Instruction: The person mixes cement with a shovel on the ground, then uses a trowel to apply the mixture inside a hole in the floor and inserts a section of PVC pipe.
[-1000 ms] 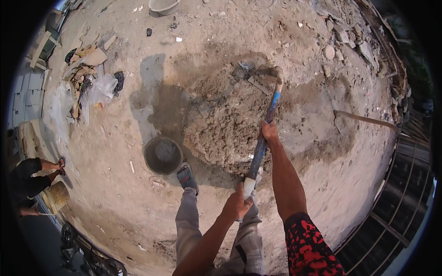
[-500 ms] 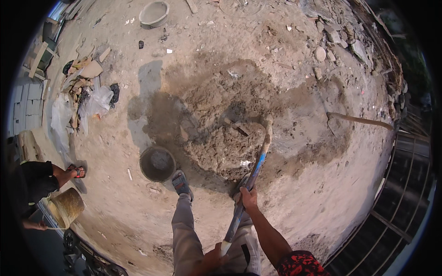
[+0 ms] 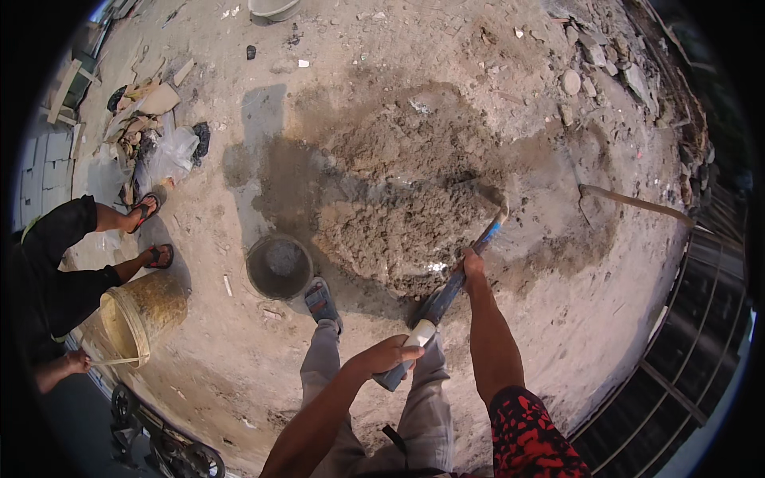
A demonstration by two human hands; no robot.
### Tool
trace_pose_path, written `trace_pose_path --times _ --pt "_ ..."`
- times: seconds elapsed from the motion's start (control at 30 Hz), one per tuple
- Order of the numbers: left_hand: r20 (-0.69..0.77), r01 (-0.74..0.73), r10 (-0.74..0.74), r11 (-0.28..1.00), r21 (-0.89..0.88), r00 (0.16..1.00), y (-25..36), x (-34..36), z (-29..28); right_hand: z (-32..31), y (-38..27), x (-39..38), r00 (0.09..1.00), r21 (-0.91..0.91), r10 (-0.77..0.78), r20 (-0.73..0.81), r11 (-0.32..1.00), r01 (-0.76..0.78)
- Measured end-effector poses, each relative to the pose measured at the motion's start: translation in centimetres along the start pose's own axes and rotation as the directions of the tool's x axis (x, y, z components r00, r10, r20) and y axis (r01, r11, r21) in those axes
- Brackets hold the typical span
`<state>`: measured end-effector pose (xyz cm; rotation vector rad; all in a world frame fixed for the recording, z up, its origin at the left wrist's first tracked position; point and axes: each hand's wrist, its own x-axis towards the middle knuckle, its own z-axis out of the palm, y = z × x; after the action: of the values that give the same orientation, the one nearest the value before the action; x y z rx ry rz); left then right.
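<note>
Hoe [image 3: 451,293] two-handed, its head at the right edge of the mortar heap [image 3: 390,231]
A co-worker's hand [image 3: 77,362] holds a yellow bucket [image 3: 167,301]; a dark bucket [image 3: 279,271] stands beside your left sandal [image 3: 320,301]; your left hand [image 3: 388,355] wraps the hoe by its white band [image 3: 420,333], your right hand [image 3: 473,263] farther up; draw evenly, right hand guiding, and stop short of your toes.

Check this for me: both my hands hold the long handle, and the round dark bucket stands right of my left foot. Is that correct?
Not quite: the head view shows the round dark bucket left of your left foot. Your left hand and right hand do hold the long handle.
</note>
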<state>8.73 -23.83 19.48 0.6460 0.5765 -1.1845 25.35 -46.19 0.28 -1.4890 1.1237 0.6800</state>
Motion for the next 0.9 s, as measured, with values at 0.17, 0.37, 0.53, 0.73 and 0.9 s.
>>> trace_pose_path --times 0.17,0.37,0.53,0.73,0.9 --pt "-0.148 0.022 -0.034 0.997 -0.08 0.988 -2.5 -7.2 1.5 3.5 4.2 -4.9 0.994 -0.174 0.085 0.072 0.982 -0.071" --pt "-0.238 0.043 -0.082 0.985 -0.164 0.968 -4.1 -11.0 6.3 4.1 6.8 -9.1 0.948 -0.206 0.212 0.237 0.965 -0.164" --pt "-0.302 -0.011 -0.002 0.999 -0.041 0.953 -5.2 -8.0 10.6 -0.8 6.9 -6.1 0.879 -0.126 0.277 0.388 0.961 -0.247" --pt "-0.221 -0.136 0.125 0.99 -0.039 0.967 0.4 -8.8 11.7 1.5 2.0 -1.9 0.897 0.069 0.209 0.39 0.965 -0.254" --pt "-0.137 -0.14 0.135 0.99 -0.025 0.981 4.0 -12.5 14.6 0.7 -0.4 -3.3 0.869 0.195 0.186 0.459 0.933 -0.303"
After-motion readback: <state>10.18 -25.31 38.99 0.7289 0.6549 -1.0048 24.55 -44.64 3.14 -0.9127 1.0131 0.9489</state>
